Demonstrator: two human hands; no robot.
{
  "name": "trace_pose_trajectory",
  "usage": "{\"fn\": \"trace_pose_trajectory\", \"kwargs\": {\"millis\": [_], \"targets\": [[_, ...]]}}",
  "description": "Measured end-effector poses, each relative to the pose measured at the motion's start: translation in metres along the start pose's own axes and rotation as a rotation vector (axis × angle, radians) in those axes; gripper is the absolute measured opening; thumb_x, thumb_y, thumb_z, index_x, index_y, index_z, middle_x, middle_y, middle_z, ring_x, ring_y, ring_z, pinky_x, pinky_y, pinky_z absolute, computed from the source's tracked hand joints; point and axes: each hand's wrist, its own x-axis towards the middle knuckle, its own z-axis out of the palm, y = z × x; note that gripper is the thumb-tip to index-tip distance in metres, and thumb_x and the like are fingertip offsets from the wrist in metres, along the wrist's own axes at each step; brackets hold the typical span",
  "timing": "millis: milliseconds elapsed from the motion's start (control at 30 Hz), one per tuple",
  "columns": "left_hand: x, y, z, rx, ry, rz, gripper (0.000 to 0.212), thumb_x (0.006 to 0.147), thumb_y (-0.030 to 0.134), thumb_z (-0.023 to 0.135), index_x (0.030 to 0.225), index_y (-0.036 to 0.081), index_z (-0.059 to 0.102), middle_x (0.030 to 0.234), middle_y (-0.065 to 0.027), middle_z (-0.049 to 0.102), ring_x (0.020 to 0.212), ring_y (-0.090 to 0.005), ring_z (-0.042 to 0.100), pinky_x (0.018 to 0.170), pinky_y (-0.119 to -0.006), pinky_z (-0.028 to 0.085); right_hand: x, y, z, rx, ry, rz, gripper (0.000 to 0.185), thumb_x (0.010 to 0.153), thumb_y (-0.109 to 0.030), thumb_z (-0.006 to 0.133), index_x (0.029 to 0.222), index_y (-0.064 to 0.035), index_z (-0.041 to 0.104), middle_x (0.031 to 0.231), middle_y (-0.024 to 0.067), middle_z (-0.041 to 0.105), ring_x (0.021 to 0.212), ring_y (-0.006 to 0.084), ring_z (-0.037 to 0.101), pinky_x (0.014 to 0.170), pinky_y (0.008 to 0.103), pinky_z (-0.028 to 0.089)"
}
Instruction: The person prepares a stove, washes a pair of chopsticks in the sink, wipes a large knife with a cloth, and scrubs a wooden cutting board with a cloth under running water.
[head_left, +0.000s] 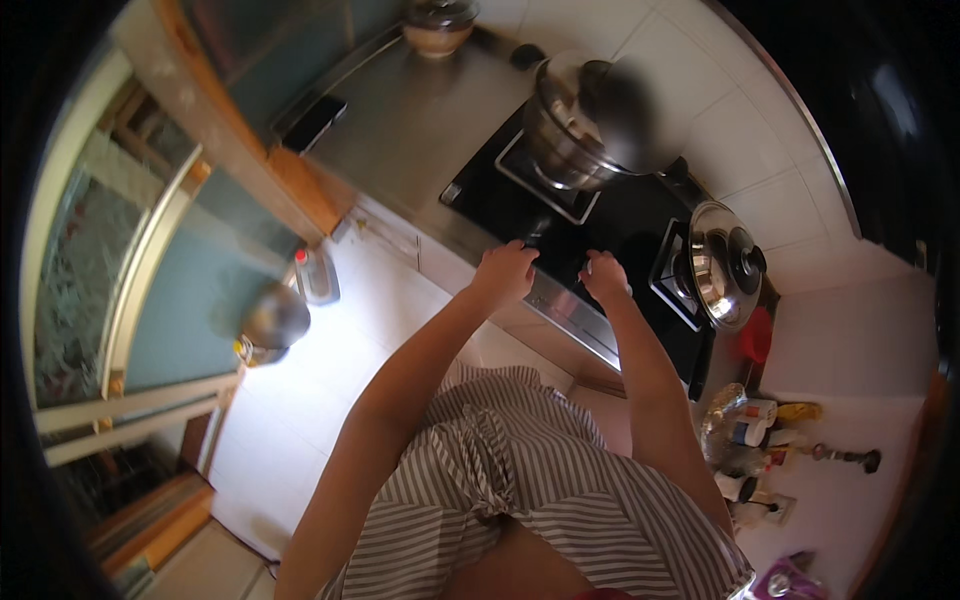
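Observation:
My left hand (507, 273) is at the front edge of a black gas cooktop (480, 176), its fingers curled by a dark control knob (535, 231). To its right, my right hand (604, 276) is also at the front edge, with something small and pale at its fingers; I cannot tell what. Beyond both hands a steel pot (551, 135) stands on the left burner, with pale contents partly visible. A blurred dark round shape (626, 112) covers part of the pot. On the right side of the cooktop a shiny steel lid (712, 262) with a black knob leans tilted.
A black phone-like object (315, 124) lies on the steel counter (390, 112), and a brown pot (439, 34) stands at its back. A red container (756, 335) and several bottles and packets (754, 427) are at the right. A jug with a red cap (318, 277) stands on the floor.

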Motion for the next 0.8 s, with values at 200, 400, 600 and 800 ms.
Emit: {"fn": "trace_pose_trajectory", "kwargs": {"millis": [200,400,600,800], "targets": [[0.003,0.01,-0.014,0.05,-0.11,0.054,0.034,0.078,0.015,0.057,0.111,0.008,0.059,0.12,-0.0191,0.052,0.104,-0.0341,0.054,0.089,-0.043,0.043,-0.019,-0.018,-0.024,0.076,-0.03,0.055,0.048,0.073,-0.023,0.069,0.117,-0.0084,0.055,0.106,0.0165,0.057,0.096,0.0332,0.059,0.081,0.0381,0.05],[0.007,0.017,-0.029,0.063,-0.177,0.09,0.033,0.079,0.014,0.056,0.111,0.006,0.058,0.122,-0.022,0.05,0.107,-0.0364,0.052,0.09,-0.042,0.042,-0.032,-0.024,-0.041,0.144,-0.053,0.064,0.047,0.075,-0.025,0.068,0.116,-0.0064,0.054,0.108,0.0176,0.054,0.097,0.0334,0.058,0.082,0.0386,0.049],[0.018,-0.01,-0.034,0.027,-0.168,0.081,0.034,0.079,0.012,0.056,0.112,0.004,0.056,0.122,-0.0228,0.05,0.109,-0.0358,0.05,0.091,-0.043,0.042,-0.036,-0.025,-0.04,0.193,-0.026,0.122,0.047,0.074,-0.024,0.069,0.116,-0.0071,0.055,0.113,0.0169,0.052,0.099,0.0342,0.057,0.083,0.0404,0.048],[0.032,-0.034,-0.04,-0.074,0.001,0.164,0.03,0.078,0.008,0.056,0.107,0.003,0.057,0.111,-0.0187,0.056,0.098,-0.0349,0.056,0.084,-0.041,0.046,-0.035,-0.062,-0.038,0.193,0.399,-0.16,0.039,0.074,-0.016,0.065,0.111,-0.0067,0.056,0.111,0.014,0.055,0.095,0.0321,0.057,0.078,0.0386,0.049]]}}
